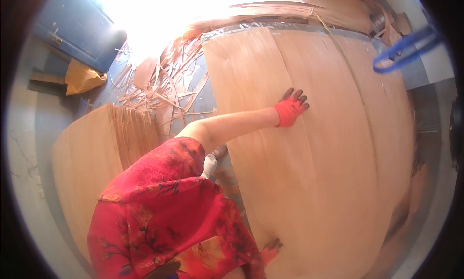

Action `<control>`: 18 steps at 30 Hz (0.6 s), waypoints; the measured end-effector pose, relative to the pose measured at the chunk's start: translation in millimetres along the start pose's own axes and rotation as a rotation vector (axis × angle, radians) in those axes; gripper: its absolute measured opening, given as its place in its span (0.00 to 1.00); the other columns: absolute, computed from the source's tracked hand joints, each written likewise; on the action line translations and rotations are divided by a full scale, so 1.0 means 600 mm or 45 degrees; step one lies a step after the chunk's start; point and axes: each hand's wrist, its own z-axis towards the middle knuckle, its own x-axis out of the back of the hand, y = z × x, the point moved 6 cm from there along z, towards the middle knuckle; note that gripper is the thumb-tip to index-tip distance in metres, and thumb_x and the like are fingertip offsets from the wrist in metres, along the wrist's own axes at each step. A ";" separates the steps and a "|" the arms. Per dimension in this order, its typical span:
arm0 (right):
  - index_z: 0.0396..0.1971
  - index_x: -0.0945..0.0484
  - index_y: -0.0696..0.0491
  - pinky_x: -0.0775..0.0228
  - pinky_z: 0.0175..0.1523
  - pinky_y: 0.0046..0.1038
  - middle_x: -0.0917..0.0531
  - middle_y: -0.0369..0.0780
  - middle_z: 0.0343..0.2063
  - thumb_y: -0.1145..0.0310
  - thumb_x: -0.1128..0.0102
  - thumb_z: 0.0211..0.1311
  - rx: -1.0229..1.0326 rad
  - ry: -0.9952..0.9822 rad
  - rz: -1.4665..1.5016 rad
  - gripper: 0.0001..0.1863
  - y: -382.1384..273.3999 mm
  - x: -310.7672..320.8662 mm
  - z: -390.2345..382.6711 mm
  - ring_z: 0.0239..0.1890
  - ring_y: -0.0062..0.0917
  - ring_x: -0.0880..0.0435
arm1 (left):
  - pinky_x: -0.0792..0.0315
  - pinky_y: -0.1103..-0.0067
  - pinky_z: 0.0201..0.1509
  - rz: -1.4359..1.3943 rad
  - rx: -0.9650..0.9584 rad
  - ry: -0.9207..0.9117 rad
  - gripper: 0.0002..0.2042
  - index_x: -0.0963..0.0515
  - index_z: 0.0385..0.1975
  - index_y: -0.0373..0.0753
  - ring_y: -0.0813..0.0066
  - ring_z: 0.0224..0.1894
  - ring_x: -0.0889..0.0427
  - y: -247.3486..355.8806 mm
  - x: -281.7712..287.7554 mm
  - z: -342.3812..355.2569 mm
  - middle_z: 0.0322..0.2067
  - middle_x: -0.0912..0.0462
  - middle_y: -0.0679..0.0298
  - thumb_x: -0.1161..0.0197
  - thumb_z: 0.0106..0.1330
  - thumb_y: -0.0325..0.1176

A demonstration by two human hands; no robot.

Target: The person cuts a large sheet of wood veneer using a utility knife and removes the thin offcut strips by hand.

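A broad, pale-brown stack of thin wood veneer sheets (pixel 333 182) spreads before me, with long seams or edges running along its top. My left hand (pixel 291 109), in a red glove with dark fingertips, lies on the upper sheet with its fingers spread. Near the lower edge, my right hand (pixel 271 251) in a matching glove rests on the same sheet, partly hidden by my red patterned sleeve; its visible fingers are stretched out. Neither hand grips anything. A thin yellowish strip (pixel 345 59) runs down across the sheets, right of my left hand.
Another veneer stack (pixel 87 143) stands at the left. Tangled veneer scraps (pixel 166 88) lie on the floor behind it. A blue cabinet (pixel 77 25) and a yellow bag (pixel 83 79) are at the far left. A blurred blue looped object (pixel 406 51) appears at the upper right.
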 end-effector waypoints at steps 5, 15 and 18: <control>0.74 0.37 0.55 0.44 0.76 0.34 0.42 0.53 0.76 0.84 0.41 0.58 -0.124 -0.053 0.133 0.40 0.000 -0.011 0.007 0.78 0.39 0.43 | 0.50 0.44 0.75 0.128 -0.026 -0.271 0.26 0.27 0.60 0.44 0.47 0.71 0.36 -0.128 -0.024 0.031 0.61 0.25 0.53 0.36 0.59 0.32; 0.76 0.39 0.54 0.41 0.73 0.29 0.50 0.53 0.78 0.84 0.43 0.53 -0.118 -0.111 0.163 0.45 0.024 -0.023 0.017 0.78 0.36 0.41 | 0.49 0.48 0.74 0.323 -0.120 -0.527 0.22 0.21 0.45 0.48 0.59 0.57 0.24 -0.145 0.009 0.047 0.47 0.19 0.63 0.26 0.46 0.34; 0.76 0.40 0.54 0.43 0.74 0.28 0.51 0.53 0.79 0.84 0.44 0.53 -0.030 -0.101 0.187 0.45 0.051 -0.033 0.021 0.79 0.35 0.45 | 0.50 0.48 0.74 0.242 -0.163 -0.494 0.20 0.20 0.42 0.49 0.61 0.57 0.24 -0.145 0.025 0.048 0.48 0.19 0.63 0.28 0.47 0.31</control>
